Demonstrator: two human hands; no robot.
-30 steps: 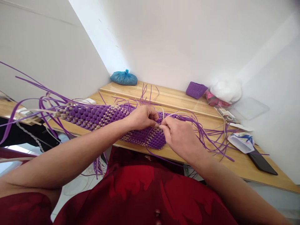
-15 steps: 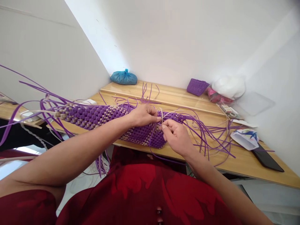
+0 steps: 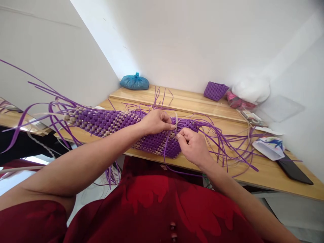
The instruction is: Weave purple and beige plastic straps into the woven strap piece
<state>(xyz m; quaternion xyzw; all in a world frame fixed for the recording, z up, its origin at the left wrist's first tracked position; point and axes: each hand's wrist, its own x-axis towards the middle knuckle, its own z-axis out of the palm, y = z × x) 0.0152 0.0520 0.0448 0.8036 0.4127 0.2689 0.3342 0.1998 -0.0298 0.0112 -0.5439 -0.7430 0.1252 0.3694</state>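
Note:
A woven purple and beige piece made of plastic strips lies along the table's front, its loose ends fanning out at both sides. My left hand rests over its middle, thumb and fingers pinched at a thin beige strip that loops upright from the weave. Just right of it and slightly lower, my right hand is closed, thumb against forefinger, at a strip end mostly hidden by the fingertips. A purple strip hangs in a curve between the hands, past the table edge.
Loose purple strips spread over the wooden table at right. Behind are a blue plastic bag, a small purple woven item and a white bag. A white packet lies on a dark flat object.
My right hand has shifted slightly right, opening a little more distance between the hands. The camera view has moved slightly; the woven piece stays in place.

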